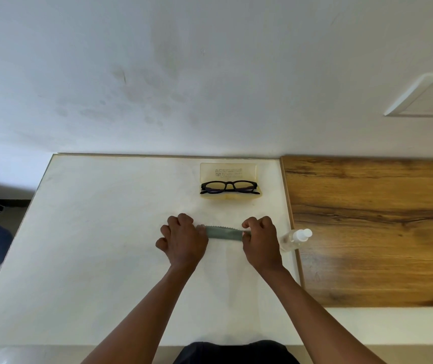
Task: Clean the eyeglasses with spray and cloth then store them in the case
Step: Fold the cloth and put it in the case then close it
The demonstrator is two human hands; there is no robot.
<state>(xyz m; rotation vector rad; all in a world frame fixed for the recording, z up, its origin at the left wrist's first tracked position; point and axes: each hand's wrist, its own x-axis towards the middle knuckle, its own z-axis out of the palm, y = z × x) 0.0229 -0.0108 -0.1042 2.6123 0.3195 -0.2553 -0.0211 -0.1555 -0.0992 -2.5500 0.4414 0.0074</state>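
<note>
Pinching the folded cloth [224, 233] at both ends, left hand [182, 239] and right hand [260, 239] closed on it; long axis runs left–right. Eyeglasses [230, 187] sit in the open case [228, 169] straight ahead, nearer my right hand; spray bottle [295, 239] just right.

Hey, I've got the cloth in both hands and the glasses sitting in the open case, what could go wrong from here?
1. The spray bottle lies on its side just beside your right hand; an elbow or wrist move might knock it and set it rolling.
2. The glasses rest in the open case; its lid is up, so bumping it may tip them out.
3. The cloth is bunched between your right and left hand; it may wipe unevenly.
</note>
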